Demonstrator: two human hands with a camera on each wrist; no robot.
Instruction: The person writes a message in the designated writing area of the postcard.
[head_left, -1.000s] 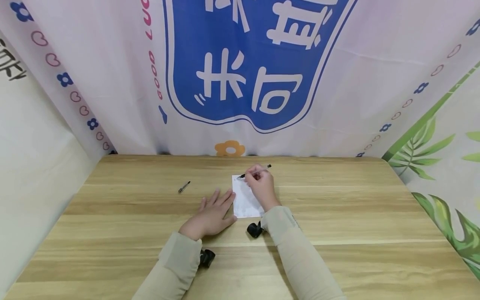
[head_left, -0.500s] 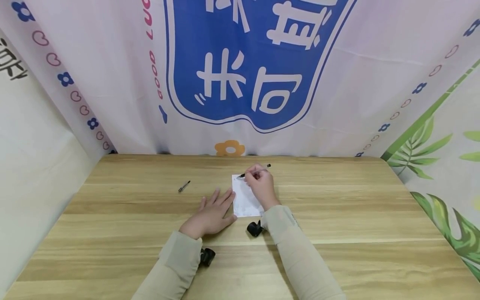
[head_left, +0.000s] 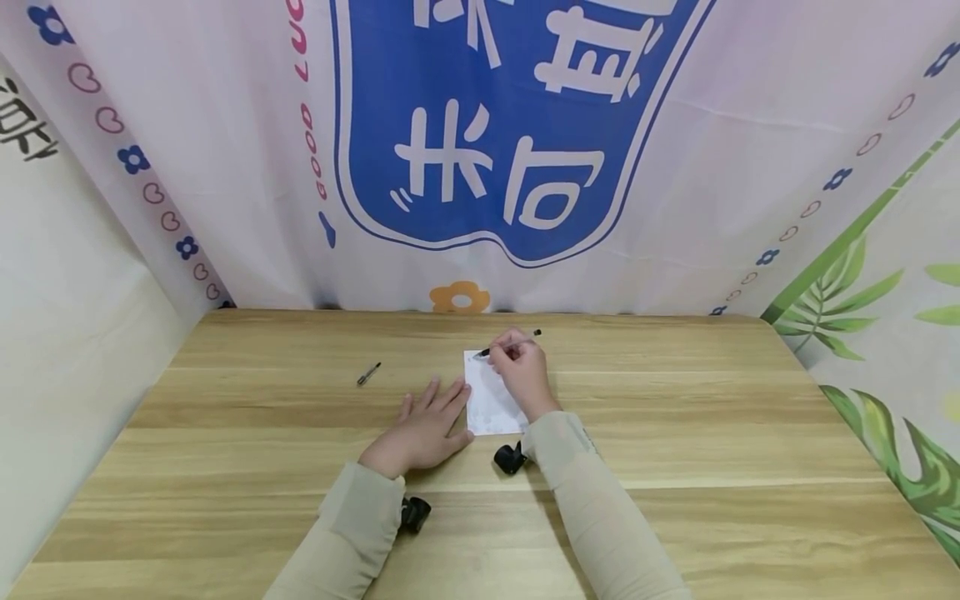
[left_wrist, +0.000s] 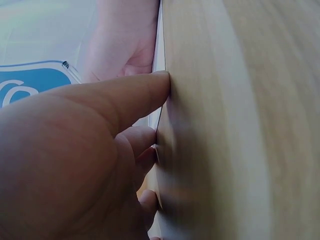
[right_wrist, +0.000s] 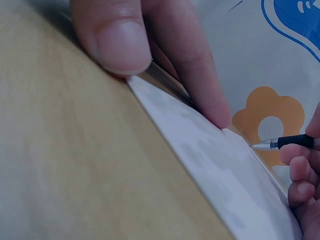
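A small white sheet of paper (head_left: pixel 491 404) lies on the wooden table. My right hand (head_left: pixel 521 371) pinches a pen (head_left: pixel 517 342) with a clear barrel and black grip, its tip at the paper's upper left. In the right wrist view the pen's metal tip (right_wrist: pixel 262 145) meets the paper (right_wrist: pixel 210 165). My left hand (head_left: pixel 423 429) rests flat with spread fingers, thumb and fingertips touching the paper's left edge. The left wrist view shows the left thumb (left_wrist: pixel 135 95) pressing at the edge. Beyond the left hand lies a pen cap (head_left: pixel 368 373).
The wooden table (head_left: pixel 712 450) extends far to both sides. A printed cloth (head_left: pixel 247 167) hangs along its back edge. Black wrist-camera mounts (head_left: pixel 511 458) sit at both cuffs.
Both hands, the pen and the paper hold nearly the same places. The head view shifts very slightly.
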